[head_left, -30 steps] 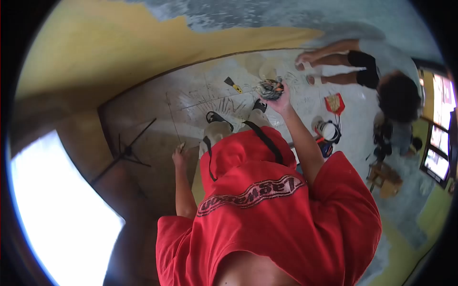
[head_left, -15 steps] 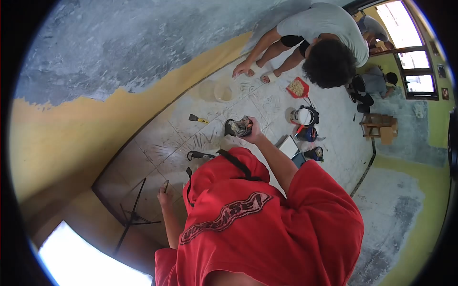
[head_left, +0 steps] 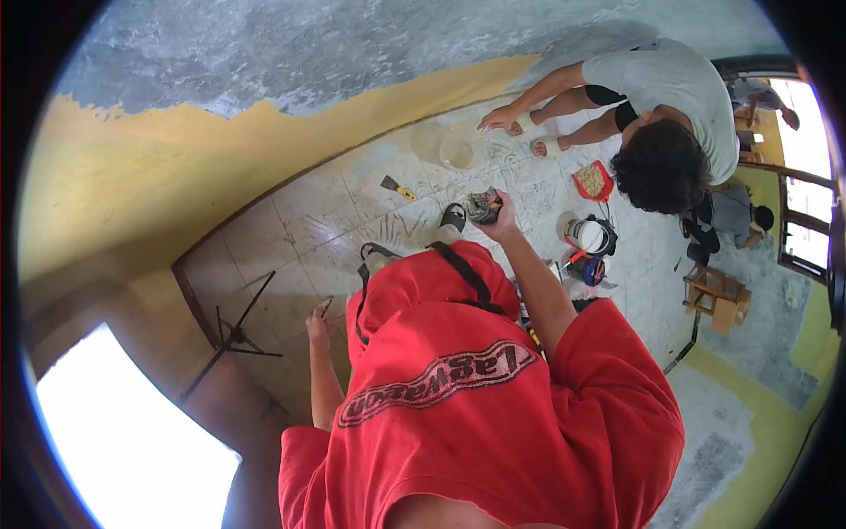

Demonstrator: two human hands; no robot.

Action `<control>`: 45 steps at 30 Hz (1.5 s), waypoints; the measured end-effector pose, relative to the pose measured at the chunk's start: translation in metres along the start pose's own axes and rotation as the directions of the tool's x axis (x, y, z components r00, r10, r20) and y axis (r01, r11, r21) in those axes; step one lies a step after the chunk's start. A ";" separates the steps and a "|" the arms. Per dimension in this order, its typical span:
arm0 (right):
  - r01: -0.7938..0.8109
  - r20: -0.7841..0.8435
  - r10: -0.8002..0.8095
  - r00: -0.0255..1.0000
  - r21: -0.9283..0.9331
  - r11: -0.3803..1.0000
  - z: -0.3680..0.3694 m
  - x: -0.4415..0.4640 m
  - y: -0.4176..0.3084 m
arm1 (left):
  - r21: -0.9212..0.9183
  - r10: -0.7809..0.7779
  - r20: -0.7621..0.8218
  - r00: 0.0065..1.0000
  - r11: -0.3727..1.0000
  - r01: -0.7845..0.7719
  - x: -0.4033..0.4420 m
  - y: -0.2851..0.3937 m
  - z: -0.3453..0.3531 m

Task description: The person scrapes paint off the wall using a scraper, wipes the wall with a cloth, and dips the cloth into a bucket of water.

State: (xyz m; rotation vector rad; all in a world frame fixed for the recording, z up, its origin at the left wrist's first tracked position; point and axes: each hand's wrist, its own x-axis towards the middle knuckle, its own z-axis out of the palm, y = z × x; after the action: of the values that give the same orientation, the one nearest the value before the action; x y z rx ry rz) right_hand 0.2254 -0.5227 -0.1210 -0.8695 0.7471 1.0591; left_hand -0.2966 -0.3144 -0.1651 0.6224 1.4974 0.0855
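My right hand is closed around a crumpled, mottled grey-and-black bundle, held out over the tiled floor above my feet. Its material is hard to tell, perhaps cloth or paper. My left hand hangs low at my left side, fingers closed on a small thin thing whose kind I cannot make out. On the floor ahead lies a scraper with a dark blade and yellow handle, touched by neither hand. A black tripod-like stand is left of my left hand.
A co-worker in a light shirt bends forward beside a translucent tub. A red dustpan of pale debris and a white bucket are on the right. Another person crouches near a wooden stool. Patchy grey-and-yellow walls border the floor.
My view has turned, so the room and co-worker appear farther right and lower. Both hands keep their holds; the left appears slightly higher in view.
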 end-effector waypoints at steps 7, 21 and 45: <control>-0.014 -0.048 0.011 0.999 -0.054 0.998 -0.004 0.002 -0.014 | -0.117 -0.144 -0.174 0.974 0.985 0.124 -0.041 -0.036 0.016; -0.070 0.216 0.044 0.975 0.116 0.991 0.029 -0.005 -0.026 | -0.113 -0.044 -0.160 0.986 0.993 0.026 -0.056 -0.014 0.040; -0.376 0.389 0.334 0.859 0.036 0.926 0.081 0.107 -0.056 | -0.193 0.046 -0.452 0.891 0.970 -0.148 -0.160 -0.064 0.108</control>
State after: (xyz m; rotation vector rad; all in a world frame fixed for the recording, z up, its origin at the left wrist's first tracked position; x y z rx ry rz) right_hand 0.3204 -0.4205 -0.1620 -0.4137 0.6435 1.4509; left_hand -0.2320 -0.4724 -0.0544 0.5145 1.8646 0.4987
